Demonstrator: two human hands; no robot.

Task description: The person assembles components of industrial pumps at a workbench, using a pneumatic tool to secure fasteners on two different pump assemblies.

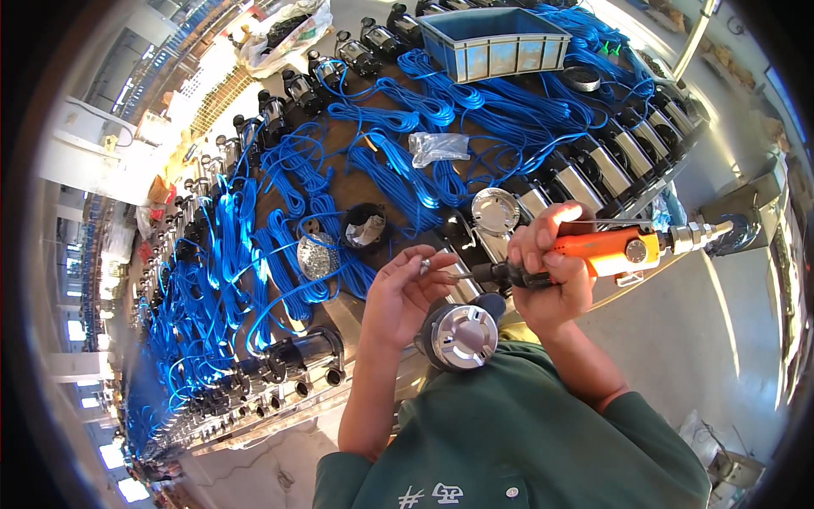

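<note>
My right hand (549, 276) is wrapped round an orange air screwdriver (606, 251), held level with its dark chuck and thin bit toward the left. Beside the bit tip, my left hand (405, 293) has its fingers curled, with a small shiny metal piece (425, 266) at the fingertips, too small to name surely. Just below both hands, close to my body, a pump (469, 338) points its round, slotted metal end up at me. Part of its dark body is hidden. A shiny round metal dish (495, 211) stands just beyond my right hand.
Coiled blue cables (398, 174) cover much of the bench, with rows of steel-and-black pumps (593, 165) along its edges. A blue-grey plastic crate (496, 47) stands at the far side. A metal bowl of small parts (318, 257) and a black bowl (363, 226) lie left of centre.
</note>
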